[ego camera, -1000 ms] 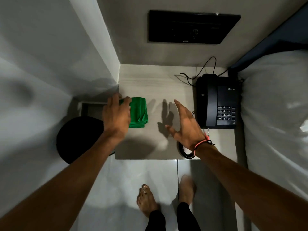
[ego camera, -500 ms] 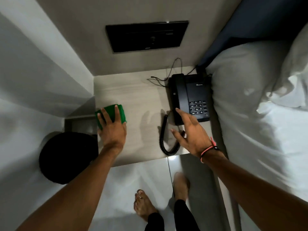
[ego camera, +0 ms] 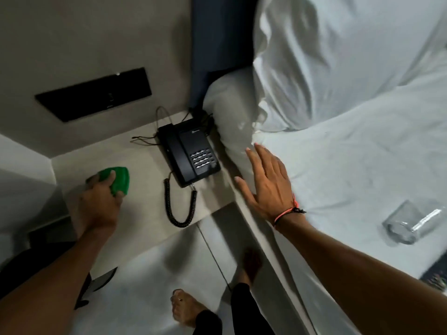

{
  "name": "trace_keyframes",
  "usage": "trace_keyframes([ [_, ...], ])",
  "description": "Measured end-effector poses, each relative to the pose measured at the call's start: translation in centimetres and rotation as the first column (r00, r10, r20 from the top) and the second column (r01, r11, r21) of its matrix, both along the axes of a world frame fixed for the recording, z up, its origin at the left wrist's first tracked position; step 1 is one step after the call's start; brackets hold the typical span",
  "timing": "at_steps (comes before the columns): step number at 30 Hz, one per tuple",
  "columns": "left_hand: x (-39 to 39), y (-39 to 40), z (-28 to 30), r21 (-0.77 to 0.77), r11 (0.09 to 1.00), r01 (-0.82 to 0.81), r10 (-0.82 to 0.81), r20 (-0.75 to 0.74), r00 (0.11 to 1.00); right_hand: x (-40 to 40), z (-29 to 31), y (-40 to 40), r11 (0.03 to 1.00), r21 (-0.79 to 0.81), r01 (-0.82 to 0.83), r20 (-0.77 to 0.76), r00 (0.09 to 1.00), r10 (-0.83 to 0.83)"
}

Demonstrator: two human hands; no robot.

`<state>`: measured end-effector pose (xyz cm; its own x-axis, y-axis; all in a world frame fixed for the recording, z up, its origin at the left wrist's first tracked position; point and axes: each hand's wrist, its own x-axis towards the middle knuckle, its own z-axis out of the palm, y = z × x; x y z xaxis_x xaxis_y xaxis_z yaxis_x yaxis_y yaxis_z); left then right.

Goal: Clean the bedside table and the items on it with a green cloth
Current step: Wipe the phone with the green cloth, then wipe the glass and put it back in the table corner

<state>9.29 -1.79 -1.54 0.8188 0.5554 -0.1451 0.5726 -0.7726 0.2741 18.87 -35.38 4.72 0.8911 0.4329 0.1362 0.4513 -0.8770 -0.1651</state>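
The pale bedside table [ego camera: 145,160] stands in the corner between the wall and the bed. My left hand [ego camera: 99,204] grips a bunched green cloth [ego camera: 119,181] at the table's left side. A black telephone [ego camera: 189,151] sits at the table's right, and its coiled cord [ego camera: 177,209] loops toward the front edge. My right hand [ego camera: 268,182] hovers with straight spread fingers over the near edge of the bed, to the right of the phone, holding nothing.
A white bed [ego camera: 350,153] with a pillow [ego camera: 326,56] fills the right side. A clear glass [ego camera: 404,226] lies on the sheet near my right forearm. A black wall panel [ego camera: 94,94] hangs above the table. A dark round object [ego camera: 36,264] is on the floor at the left.
The view has swung right toward the bed. My right hand moved from beside the phone to the bed's edge. My left hand's fingers have curled round the cloth and bunched it.
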Motion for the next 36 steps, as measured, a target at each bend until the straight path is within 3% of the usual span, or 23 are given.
trace_keyframes([
  [4, 4.2, -4.4, 6.8, -0.033, 0.984, 0.173, -0.164, 0.182, 0.969, -0.1, 3.3, -7.1, 0.907, 0.028, 0.419, 0.001, 0.908, -0.420],
  [9, 7.8, -12.2, 14.2, 0.044, 0.867, 0.497, -0.476, 0.372, 0.797, -0.6, 6.4, -17.1, 0.527, 0.046, 0.848, -0.099, 0.529, -0.843],
  [13, 10.0, -19.5, 18.4, 0.102, 0.732, 0.674, -0.643, 0.431, 0.633, -1.5, 8.1, -23.8, 0.239, -0.076, 0.968, -0.278, 0.209, -0.938],
  [16, 11.4, -25.6, 20.6, 0.093, 0.665, 0.741, -0.701, 0.419, 0.577, -2.2, 8.9, -27.8, 0.125, -0.105, 0.987, -0.366, 0.079, -0.927],
  [23, 14.4, -36.6, 20.8, -0.003, 0.568, 0.823, -0.760, 0.382, 0.526, -0.6, 7.0, -32.6, 0.010, -0.002, 1.000, -0.661, 0.006, -0.750],
  [30, 17.1, -43.3, 18.6, -0.017, 0.504, 0.863, -0.804, 0.355, 0.477, 1.2, 4.6, -34.0, -0.153, 0.070, 0.986, -0.724, -0.055, -0.687],
  [34, 17.3, -45.0, 18.5, -0.010, 0.496, 0.868, -0.804, 0.372, 0.464, 0.8, 4.3, -34.8, -0.212, 0.204, 0.956, -0.772, 0.024, -0.635],
  [36, 17.3, -45.0, 19.1, -0.011, 0.494, 0.869, -0.800, 0.385, 0.460, 0.6, 4.9, -34.9, -0.345, 0.274, 0.898, -0.880, 0.090, -0.466],
])
